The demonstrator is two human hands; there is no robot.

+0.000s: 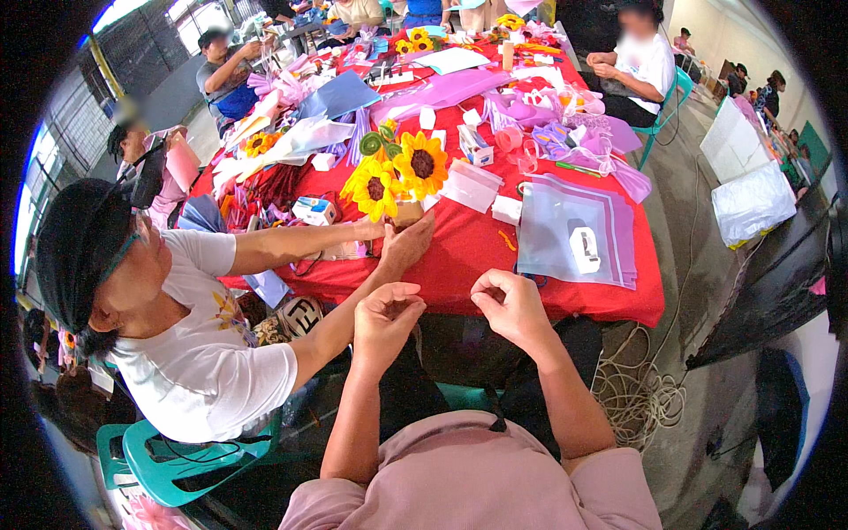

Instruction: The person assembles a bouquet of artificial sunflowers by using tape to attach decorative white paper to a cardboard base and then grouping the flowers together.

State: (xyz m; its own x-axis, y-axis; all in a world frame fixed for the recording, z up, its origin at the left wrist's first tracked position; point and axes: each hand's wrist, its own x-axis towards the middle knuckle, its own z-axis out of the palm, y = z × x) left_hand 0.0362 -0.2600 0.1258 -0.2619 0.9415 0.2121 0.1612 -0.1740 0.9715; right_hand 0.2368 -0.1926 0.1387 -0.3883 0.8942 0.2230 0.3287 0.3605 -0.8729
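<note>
Above the near edge of the red-covered table, my left hand is curled, its thumb and fingertips pinched together. Level with it, a short gap to the right, my right hand makes a similar pinch. Whatever the two hands hold, if anything, is too small or thin to make out. Just beyond my left hand, a co-worker's hands are around the base of a yellow sunflower arrangement with a small brown block beneath it. Translucent plastic sheets lie beyond my right hand, with a white tag on top.
The co-worker in a white shirt sits close on my left, arms reaching across. Small boxes, lilac wrapping and ribbons crowd the red tablecloth. Coiled cable lies on the floor at right. Other people sit around the far side.
</note>
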